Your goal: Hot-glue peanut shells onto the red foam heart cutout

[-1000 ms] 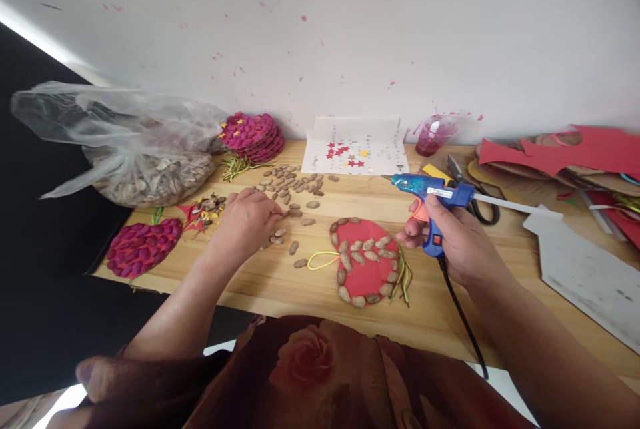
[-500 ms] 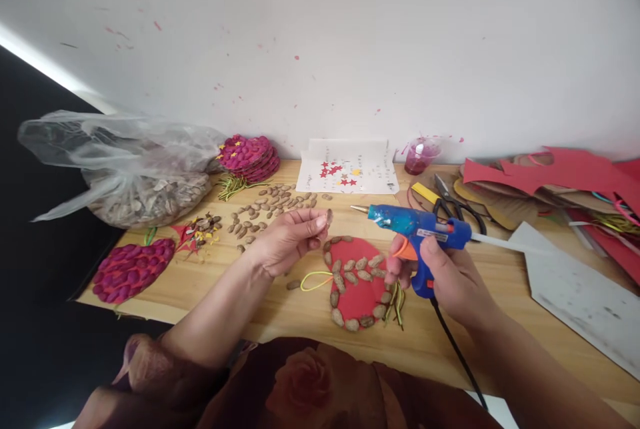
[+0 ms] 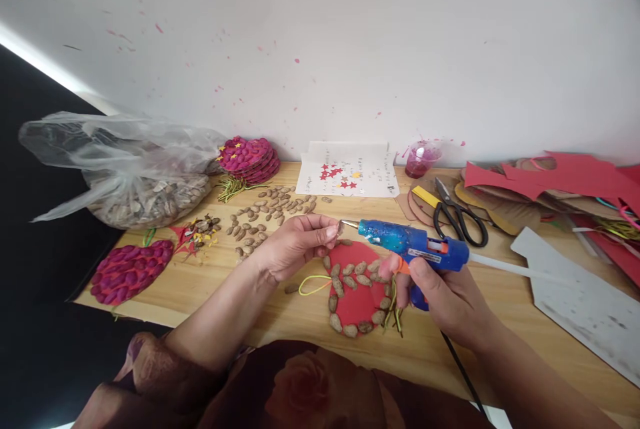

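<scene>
Between the fingertips of my left hand (image 3: 303, 242) is a peanut shell (image 3: 341, 227), mostly hidden by the thumb. My right hand (image 3: 445, 295) is wrapped around a blue hot glue gun (image 3: 415, 242), its fingers at the orange trigger. The gun's metal tip is at the shell, touching or very close. Below both hands lies a red heart-shaped piece (image 3: 353, 309) with peanut shells along its edge and in a row across it. A yellow cord loop (image 3: 313, 285) sticks out from its left side, and green-yellow strands (image 3: 397, 312) show at its right.
Loose peanut shells (image 3: 260, 215) lie behind my left hand, beside a plastic bag of shells (image 3: 150, 195). Black scissors (image 3: 460, 215), a cup of dark pink liquid (image 3: 423, 161), a paper with stars (image 3: 310, 179) and red card scraps (image 3: 565, 175) stand toward the wall.
My right hand has lowered the glue gun slightly and brought its tip left to the peanut shell. My left hand has shifted slightly right, still holding the shell.
</scene>
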